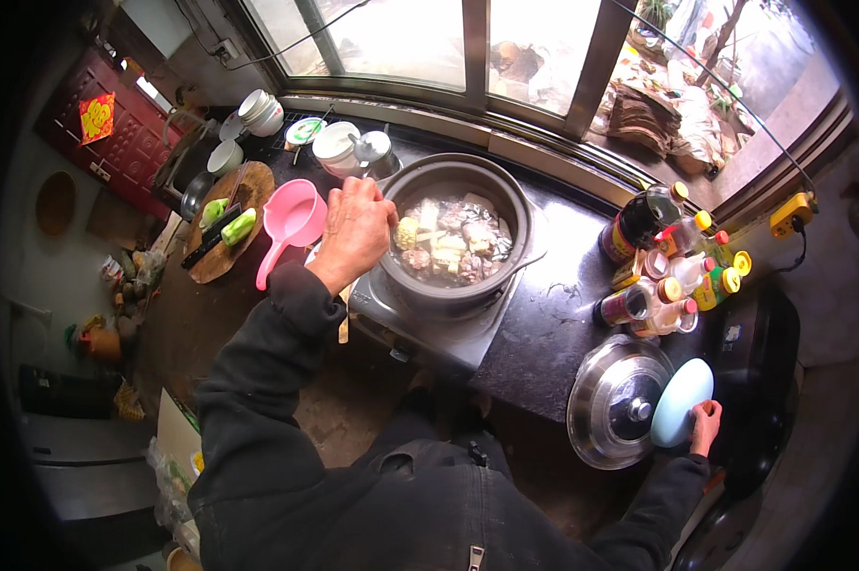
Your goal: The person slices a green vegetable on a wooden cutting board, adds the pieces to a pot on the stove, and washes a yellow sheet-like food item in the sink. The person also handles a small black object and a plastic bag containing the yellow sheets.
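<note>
Left hand [353, 226] beside grey pot [453, 300], centre, can't tell grip; right hand [704, 425] grasping pale-blue dish [682, 402], lower right.

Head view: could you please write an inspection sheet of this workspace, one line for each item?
Surface: black counter, glossy, with light smudges.
Job's things: grey pot uncovered on the stove, food in liquid inside; light-blue dish overlapping a knobbed lid in this view.
Clutter: bottles grouped at right; pink dipper beside a wooden board carrying a knife and green vegetables.
Grips: left grip by the pot's left rim, contents unclear; right grip on the dish's edge.
Cables: black cable below yellow socket block.
Surroundings: window behind counter; red door at left.
</note>
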A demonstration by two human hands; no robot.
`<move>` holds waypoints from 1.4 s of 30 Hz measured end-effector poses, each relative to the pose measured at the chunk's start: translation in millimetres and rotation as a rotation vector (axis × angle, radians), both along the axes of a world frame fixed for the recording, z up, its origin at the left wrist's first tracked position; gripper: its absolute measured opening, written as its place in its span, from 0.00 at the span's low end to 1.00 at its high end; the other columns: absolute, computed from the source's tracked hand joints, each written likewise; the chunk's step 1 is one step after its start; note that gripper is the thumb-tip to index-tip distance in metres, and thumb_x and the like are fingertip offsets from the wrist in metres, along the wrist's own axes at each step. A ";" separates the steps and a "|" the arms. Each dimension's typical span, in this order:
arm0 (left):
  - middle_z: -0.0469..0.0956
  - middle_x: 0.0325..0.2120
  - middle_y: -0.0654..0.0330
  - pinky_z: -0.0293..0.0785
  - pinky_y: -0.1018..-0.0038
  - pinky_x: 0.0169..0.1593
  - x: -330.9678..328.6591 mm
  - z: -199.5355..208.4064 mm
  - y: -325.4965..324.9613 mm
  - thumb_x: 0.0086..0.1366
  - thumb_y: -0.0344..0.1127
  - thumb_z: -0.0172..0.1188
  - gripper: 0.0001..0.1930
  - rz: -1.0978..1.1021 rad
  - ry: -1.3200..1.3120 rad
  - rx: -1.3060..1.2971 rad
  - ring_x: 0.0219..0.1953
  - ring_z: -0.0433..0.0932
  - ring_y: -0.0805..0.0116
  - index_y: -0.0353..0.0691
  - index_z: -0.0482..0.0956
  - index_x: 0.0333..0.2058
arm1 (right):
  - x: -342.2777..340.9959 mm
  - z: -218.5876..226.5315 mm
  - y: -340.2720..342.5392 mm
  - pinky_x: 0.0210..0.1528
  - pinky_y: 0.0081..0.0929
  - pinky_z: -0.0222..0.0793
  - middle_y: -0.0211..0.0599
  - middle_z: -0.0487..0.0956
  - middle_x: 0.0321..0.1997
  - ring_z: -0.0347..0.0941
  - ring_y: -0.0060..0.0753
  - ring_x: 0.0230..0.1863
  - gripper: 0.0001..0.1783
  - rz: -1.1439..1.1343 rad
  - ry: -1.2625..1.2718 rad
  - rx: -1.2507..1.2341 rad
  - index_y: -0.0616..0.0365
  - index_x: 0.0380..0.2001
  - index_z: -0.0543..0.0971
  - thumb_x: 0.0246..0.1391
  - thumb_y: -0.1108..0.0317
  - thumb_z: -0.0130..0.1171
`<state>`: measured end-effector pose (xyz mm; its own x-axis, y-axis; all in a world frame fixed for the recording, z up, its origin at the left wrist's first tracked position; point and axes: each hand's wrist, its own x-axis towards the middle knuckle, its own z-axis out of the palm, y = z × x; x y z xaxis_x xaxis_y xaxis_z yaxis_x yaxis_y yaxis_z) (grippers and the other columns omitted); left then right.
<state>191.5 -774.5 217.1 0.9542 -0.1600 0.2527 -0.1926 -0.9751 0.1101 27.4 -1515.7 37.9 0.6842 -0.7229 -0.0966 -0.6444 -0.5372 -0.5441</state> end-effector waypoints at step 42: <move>0.79 0.36 0.55 0.71 0.68 0.49 -223.7 -158.3 243.4 0.72 0.34 0.48 0.12 0.761 -0.128 -1.015 0.42 0.76 0.59 0.34 0.80 0.38 | 218.0 223.8 576.6 0.51 0.43 0.73 0.48 0.74 0.45 0.76 0.55 0.48 0.34 1.138 -0.172 -0.246 0.47 0.51 0.78 0.33 0.59 0.66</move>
